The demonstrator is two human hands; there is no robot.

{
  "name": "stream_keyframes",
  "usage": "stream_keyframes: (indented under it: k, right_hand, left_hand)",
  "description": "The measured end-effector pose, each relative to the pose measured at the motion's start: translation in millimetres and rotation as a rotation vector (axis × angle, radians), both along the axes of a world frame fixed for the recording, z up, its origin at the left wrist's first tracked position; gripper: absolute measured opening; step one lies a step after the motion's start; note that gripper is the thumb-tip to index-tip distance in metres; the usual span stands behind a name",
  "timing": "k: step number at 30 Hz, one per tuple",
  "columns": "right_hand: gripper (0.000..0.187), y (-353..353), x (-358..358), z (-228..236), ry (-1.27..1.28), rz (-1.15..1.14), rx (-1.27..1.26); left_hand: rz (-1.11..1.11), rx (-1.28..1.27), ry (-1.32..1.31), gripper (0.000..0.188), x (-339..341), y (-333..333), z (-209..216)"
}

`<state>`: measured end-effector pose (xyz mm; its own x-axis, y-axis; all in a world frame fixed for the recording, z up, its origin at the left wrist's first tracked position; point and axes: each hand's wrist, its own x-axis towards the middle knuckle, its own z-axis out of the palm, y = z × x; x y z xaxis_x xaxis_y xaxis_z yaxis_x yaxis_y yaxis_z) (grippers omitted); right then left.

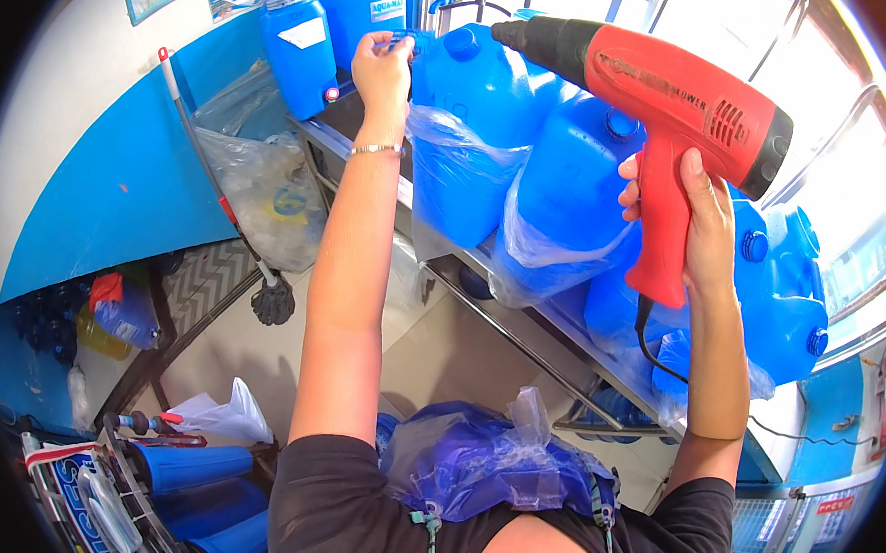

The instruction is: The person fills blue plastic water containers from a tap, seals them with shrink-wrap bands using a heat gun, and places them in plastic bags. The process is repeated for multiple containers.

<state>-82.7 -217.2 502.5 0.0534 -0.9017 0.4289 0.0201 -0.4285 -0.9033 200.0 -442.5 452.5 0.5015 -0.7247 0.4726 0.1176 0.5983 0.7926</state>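
My right hand [708, 225] is wrapped round the grip of a red heat gun [664, 83]. The gun's black nozzle points left, over the top of a blue water jug [478, 83]. Beside that jug's blue cap [462, 43], my left hand [381, 78] is raised with its fingers closed. A small blue piece shows at its fingertips, too small to name. Clear plastic film [450, 137] hangs loosely round the lower part of the jug. A second blue jug [574, 173], also partly in film, leans to its right.
More blue jugs [783, 294] line the metal-edged bench to the right. Two blue containers [299, 54] stand at the back left. A long-handled brush [273, 303] leans on the wall by a clear plastic bag [268, 182]. The gun's black cord [659, 363] trails right. Blue filter housings [192, 469] stand lower left.
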Motion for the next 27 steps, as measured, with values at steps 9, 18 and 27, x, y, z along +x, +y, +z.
stream_keyframes:
  k: [9,18,27]
  right_hand:
    - [0.045,3,3,0,0.055,-0.056,-0.015]
    - [0.045,1,1,5,0.043,-0.028,0.008]
    - [0.047,3,-1,10,0.074,-0.015,-0.022]
  left_hand:
    - [0.183,0.062,-0.287,0.019,-18,-21,11]
    - [0.149,0.090,-0.553,0.024,-5,-11,21]
    - [-0.238,0.183,-0.546,0.025,7,-13,27]
